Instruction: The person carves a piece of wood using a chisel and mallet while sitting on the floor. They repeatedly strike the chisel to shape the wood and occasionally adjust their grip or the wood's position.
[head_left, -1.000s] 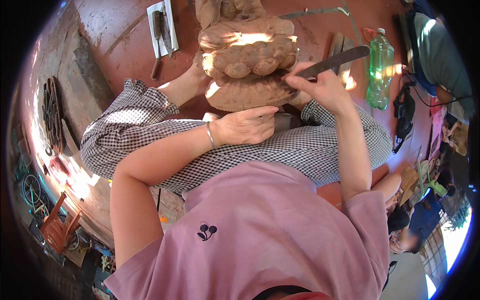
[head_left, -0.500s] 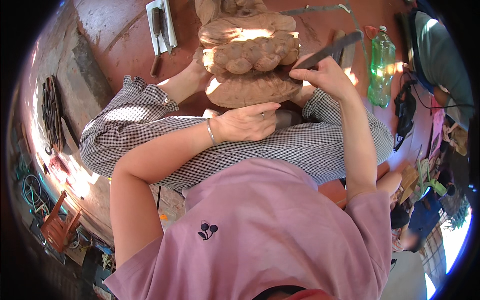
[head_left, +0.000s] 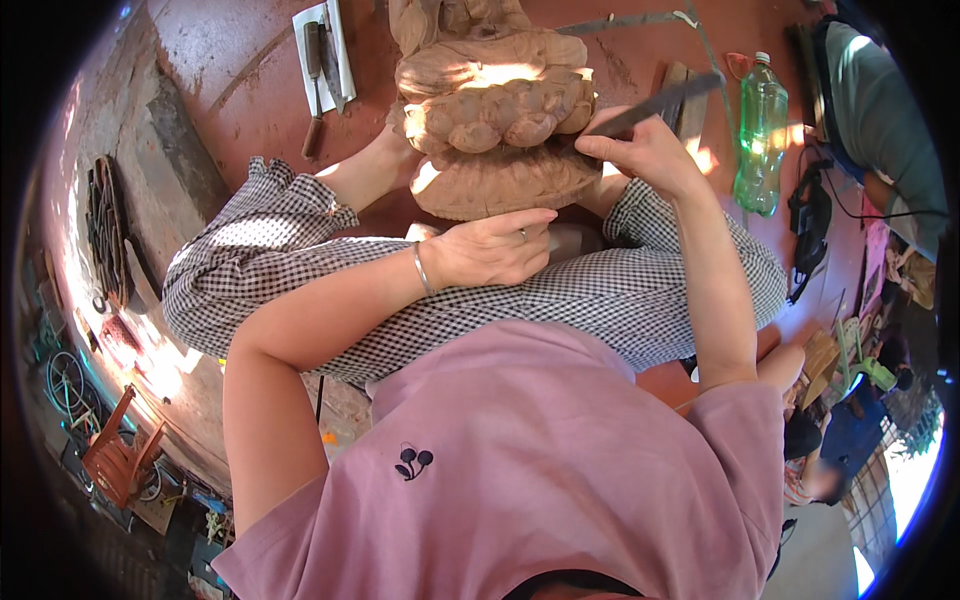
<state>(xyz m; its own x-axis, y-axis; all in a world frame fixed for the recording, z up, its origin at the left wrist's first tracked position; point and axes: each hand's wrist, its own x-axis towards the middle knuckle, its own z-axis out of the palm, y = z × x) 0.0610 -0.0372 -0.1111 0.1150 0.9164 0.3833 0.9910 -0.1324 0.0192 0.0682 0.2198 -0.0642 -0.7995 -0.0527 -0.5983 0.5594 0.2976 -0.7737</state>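
Note:
A brown wood carving (head_left: 505, 185) stands between my legs, its underside ringed with rounded lobes and its near end a ribbed oval. My left hand (head_left: 490, 248), with a ring and a bracelet, lies against its near rim. The index finger stretches along the rim and the other fingers curl; part of the grip is hidden. At the carving's right side my right hand (head_left: 645, 155) is closed on a dark flat file (head_left: 675, 98). The file slants up to the right, and its lower end is hidden by my fingers and the wood.
A wooden-handled chisel (head_left: 314, 90) and another blade lie on white paper (head_left: 344, 60) at the far left. A green plastic bottle (head_left: 762, 135) stands right, near a black corded tool (head_left: 808, 225). Dark carving tools (head_left: 105, 230) lie left. Another person's leg (head_left: 870, 110) shows far right.
My right hand and the file have shifted slightly left and down along the carving. The carving has tilted a little, and my left hand stays at its near rim.

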